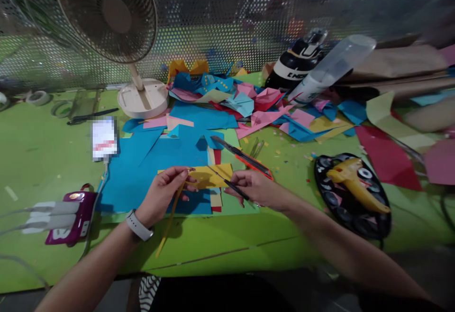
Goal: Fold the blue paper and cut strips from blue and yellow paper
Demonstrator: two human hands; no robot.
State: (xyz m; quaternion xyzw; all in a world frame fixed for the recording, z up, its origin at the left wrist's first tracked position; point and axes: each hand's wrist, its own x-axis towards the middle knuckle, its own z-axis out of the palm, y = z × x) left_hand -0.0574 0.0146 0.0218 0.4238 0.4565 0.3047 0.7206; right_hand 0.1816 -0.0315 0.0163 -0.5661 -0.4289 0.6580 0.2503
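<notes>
My left hand (167,186) is pinched near the top end of a narrow yellow paper strip (168,224), which hangs down past the table's near side. Something small shows at the fingertips, too small to name. My right hand (254,186) is closed around a slim black-handled tool (234,188); its thin metal tip points left toward my other hand. Beneath both hands lies a yellow paper piece (204,177) on blue paper sheets (133,179). Just beyond my right hand rests an orange utility knife (249,159), its blade end toward the upper left.
Heaped coloured paper (245,103) runs along the back, near a black bottle (293,68) and a clear-capped bottle (330,70). A fan (142,98) stands back left. A purple power strip (80,219) with cables sits left, a yellow glue gun (355,184) on a black tray (325,200) right.
</notes>
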